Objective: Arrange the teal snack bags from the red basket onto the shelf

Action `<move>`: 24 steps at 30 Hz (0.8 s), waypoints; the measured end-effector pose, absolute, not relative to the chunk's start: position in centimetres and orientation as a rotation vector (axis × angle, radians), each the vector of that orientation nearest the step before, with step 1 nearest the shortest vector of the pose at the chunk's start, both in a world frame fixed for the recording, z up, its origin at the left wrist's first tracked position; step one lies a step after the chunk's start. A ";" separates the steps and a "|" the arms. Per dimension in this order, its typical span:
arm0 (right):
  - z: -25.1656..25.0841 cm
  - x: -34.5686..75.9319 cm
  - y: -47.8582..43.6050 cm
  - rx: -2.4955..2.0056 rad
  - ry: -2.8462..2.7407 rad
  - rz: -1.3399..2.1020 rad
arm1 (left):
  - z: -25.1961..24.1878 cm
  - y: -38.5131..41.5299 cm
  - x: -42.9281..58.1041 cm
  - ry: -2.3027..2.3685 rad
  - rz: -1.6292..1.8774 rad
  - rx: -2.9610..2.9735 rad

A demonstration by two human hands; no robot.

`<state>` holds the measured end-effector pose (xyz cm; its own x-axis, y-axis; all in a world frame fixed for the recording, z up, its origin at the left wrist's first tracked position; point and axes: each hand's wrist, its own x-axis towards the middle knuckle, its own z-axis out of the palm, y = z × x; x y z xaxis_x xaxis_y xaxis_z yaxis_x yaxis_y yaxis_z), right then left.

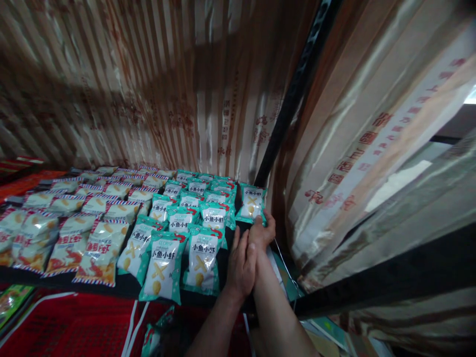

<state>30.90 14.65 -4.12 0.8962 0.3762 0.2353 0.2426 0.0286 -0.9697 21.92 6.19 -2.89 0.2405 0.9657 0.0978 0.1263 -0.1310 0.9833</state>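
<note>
My right hand [262, 230] reaches forward and grips the near edge of a teal snack packet [252, 202] lying at the right end of the shelf. My left hand [241, 265] rests flat against my right wrist, fingers stretched out, holding nothing. Rows of the same teal packets [201, 258] with white panels and red corners lie to the left of my hands on the dark shelf [126, 285].
Further left lie several white and red striped snack packets [96, 250]. Striped satin curtains [156, 84] hang behind and to the right. A black pole [293, 94] slants up beside the shelf. A red basket [74, 327] sits below at the front left.
</note>
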 end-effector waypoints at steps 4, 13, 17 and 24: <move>-3.6 30.1 14.3 -1.540 -0.558 0.110 | -3.4 6.3 21.9 1.087 1.109 1.428; -3.3 29.9 15.3 -1.543 -0.619 0.108 | -3.8 6.4 21.7 1.086 1.192 1.340; -3.5 30.4 15.8 -1.555 -0.643 0.109 | -3.7 6.3 21.7 1.076 1.216 1.323; -3.9 30.8 15.9 -1.557 -0.681 0.093 | -4.0 6.4 21.9 1.088 1.256 1.278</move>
<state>30.83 15.94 -3.92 0.8155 0.4683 0.3401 0.3597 0.0504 -0.9317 21.90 6.42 -4.00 0.0561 0.9935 0.0994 -0.0431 -0.0970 0.9943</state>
